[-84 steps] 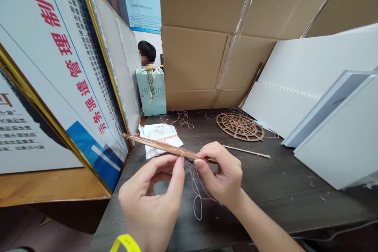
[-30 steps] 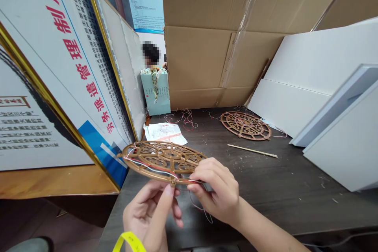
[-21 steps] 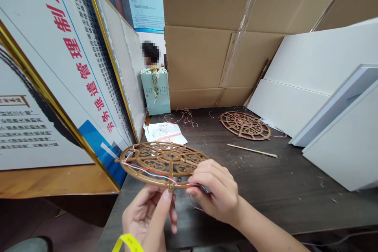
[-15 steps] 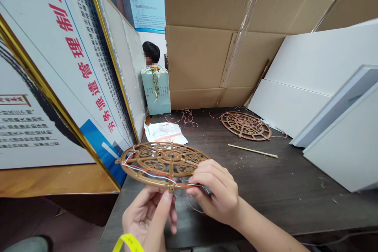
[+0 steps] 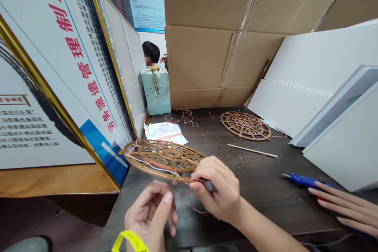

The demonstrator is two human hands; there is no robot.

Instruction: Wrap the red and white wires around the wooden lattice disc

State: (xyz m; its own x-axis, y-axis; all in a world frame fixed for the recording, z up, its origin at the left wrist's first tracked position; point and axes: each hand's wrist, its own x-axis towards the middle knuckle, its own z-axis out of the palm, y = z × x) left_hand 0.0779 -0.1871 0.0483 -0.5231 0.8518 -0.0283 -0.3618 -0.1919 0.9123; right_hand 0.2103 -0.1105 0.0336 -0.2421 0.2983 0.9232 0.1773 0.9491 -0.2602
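Over the table (image 5: 260, 201), the right hand (image 5: 219, 189) pinches the openwork disc (image 5: 173, 164), best kept steady; beside that grip, the left hand (image 5: 149, 212) presses fingertips together.

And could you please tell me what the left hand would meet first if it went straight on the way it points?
Probably the brown openwork disc at its near rim, though depth is unclear and the left hand might pass underneath.
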